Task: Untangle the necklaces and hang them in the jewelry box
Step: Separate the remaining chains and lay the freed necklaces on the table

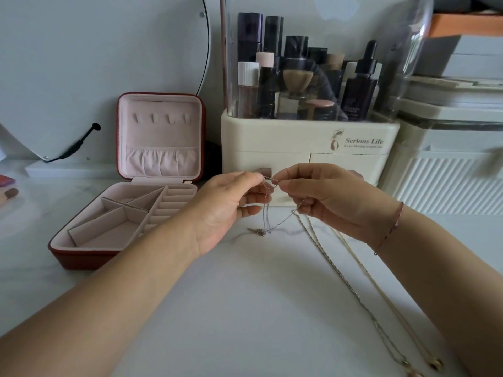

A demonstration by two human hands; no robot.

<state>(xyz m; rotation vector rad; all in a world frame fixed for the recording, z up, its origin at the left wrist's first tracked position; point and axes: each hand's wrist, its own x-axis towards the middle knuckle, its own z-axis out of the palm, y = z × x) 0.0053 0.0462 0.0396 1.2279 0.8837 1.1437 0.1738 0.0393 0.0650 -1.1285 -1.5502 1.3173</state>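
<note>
My left hand (231,205) and my right hand (326,200) are raised over the white table, each pinching the tangled knot of thin necklaces (269,182) between thumb and fingertips. A silver chain (268,221) hangs from the knot, its clasp end lying on the table. Two longer chains (351,289) trail across the table toward the lower right, where pendants lie. The red jewelry box (81,254) stands open at the left, pink inside, with a row of small hooks (160,118) in its upright lid.
A cream cosmetics organizer (310,148) full of bottles stands right behind my hands. A round mirror (109,63) leans at the back left. White ribbed storage boxes (449,183) sit at the right. The white table (245,308) stretches in front.
</note>
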